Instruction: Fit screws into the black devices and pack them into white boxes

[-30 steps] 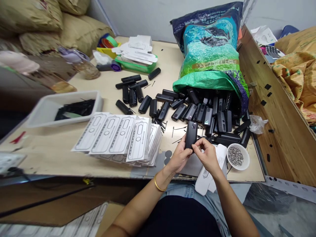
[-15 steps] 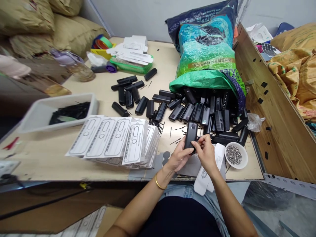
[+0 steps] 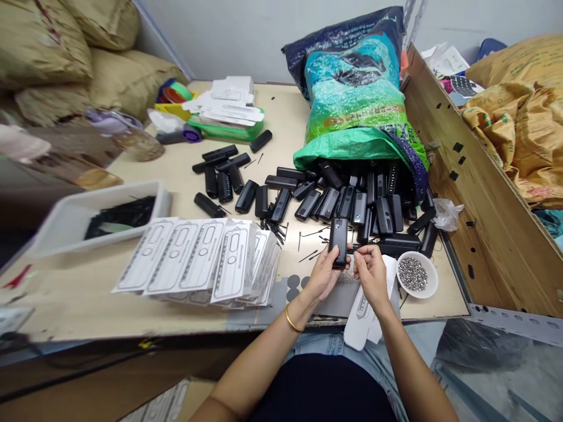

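Note:
My left hand (image 3: pixel 324 274) is wrapped round the lower end of a black oblong plastic case (image 3: pixel 338 234), which stands tilted up with a small bright spot near its top. Just to its right, my right hand (image 3: pixel 372 275) is closed in a pinch, apart from the case; whatever lies between those fingertips is too small to make out. Beneath the right wrist lies a white printed card box (image 3: pixel 358 325), flat and overhanging the table edge. A white bowl (image 3: pixel 433 281) of small shiny metal pieces sits right of that hand.
Many similar black cases (image 3: pixel 308 205) spill from a green-and-blue sack (image 3: pixel 356 111). Thin black sticks (image 3: pixel 299 241) lie scattered nearby. Printed white packets (image 3: pixel 178 258) stand stacked at left, beside a white tray (image 3: pixel 165 199) of black pieces. A wooden panel (image 3: pixel 479 193) borders the right.
My right hand has come away from the lower end of the case and moved slightly right. The left hand still holds the case. The view has shifted a little.

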`<action>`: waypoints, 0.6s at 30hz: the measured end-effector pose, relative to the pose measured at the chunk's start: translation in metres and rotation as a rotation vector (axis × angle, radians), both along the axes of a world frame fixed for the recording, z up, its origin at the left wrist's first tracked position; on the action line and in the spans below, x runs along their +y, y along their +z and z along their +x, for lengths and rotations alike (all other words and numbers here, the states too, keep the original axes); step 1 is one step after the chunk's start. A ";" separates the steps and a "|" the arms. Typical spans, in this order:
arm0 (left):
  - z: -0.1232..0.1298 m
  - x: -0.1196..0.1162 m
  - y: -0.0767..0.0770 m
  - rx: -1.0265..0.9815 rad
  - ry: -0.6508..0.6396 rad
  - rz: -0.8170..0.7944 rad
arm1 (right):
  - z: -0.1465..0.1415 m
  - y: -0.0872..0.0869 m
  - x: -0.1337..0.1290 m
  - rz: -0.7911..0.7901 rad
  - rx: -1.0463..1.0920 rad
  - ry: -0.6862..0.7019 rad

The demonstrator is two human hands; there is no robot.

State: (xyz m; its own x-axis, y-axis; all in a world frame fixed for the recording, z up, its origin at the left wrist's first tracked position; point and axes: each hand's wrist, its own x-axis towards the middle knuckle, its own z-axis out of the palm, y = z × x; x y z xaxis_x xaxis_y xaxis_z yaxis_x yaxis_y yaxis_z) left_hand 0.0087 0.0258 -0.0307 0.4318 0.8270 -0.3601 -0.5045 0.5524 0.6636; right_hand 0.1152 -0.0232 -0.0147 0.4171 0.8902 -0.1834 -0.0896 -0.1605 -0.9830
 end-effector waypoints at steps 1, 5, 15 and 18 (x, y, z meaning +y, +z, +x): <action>0.000 0.000 0.001 -0.006 0.017 0.001 | 0.002 -0.002 -0.002 -0.008 -0.027 -0.014; 0.001 -0.002 0.007 -0.001 0.052 0.033 | 0.006 -0.011 -0.008 -0.065 -0.030 0.037; 0.002 -0.010 0.009 -0.028 -0.118 0.144 | 0.002 -0.024 -0.011 0.007 0.241 0.171; 0.001 -0.011 0.008 -0.067 -0.172 0.121 | 0.001 -0.023 -0.011 -0.005 0.258 0.185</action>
